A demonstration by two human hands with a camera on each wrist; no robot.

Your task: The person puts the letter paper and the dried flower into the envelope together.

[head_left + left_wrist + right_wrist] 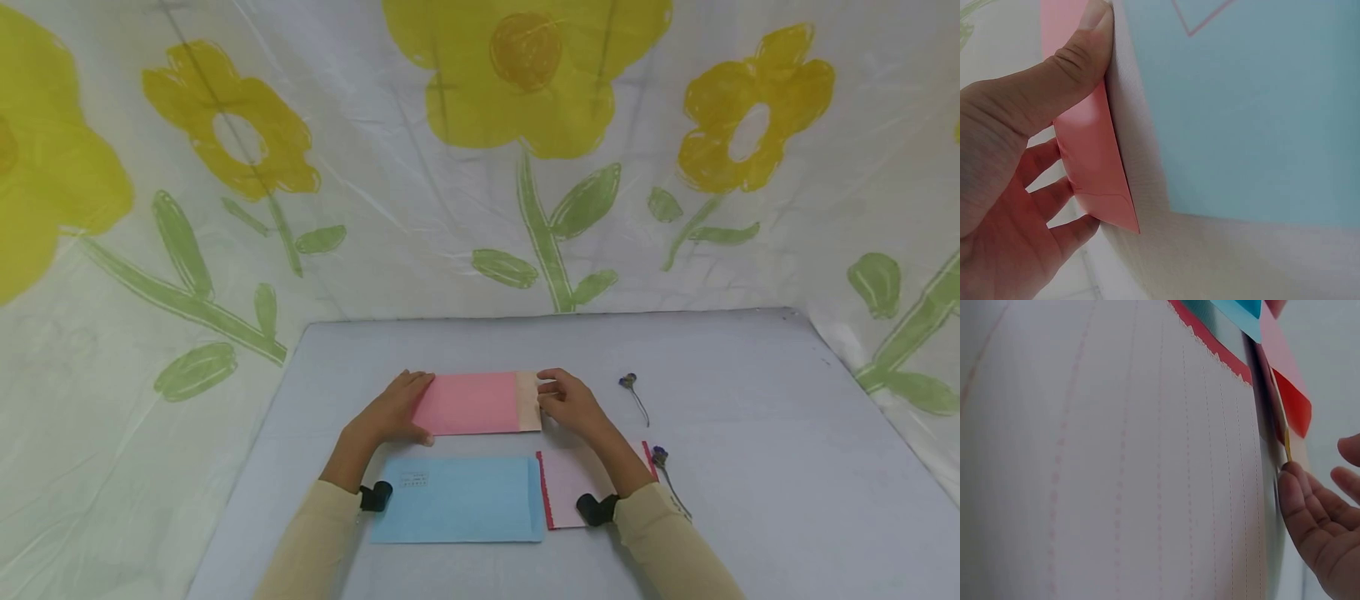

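A pink envelope (465,403) lies across the middle of the table, a cream paper (528,402) protruding from its right end. My left hand (397,410) holds the envelope's left end, thumb along the near edge and fingers at the far side. At the cream paper's right edge, my right hand (566,405) pinches it with thumb and a finger. The right wrist view shows those fingertips at the edge, other fingers lifted apart. Closer to me is a light blue envelope (457,500), with a small printed patch.
Partly under my right forearm lies a pale pink lined sheet (566,483) with red edges. Two dried flowers on thin stems lie at the right: a farther flower (628,382) and a nearer flower (660,457). A curtain (442,250) with painted flowers hangs behind the table (750,383).
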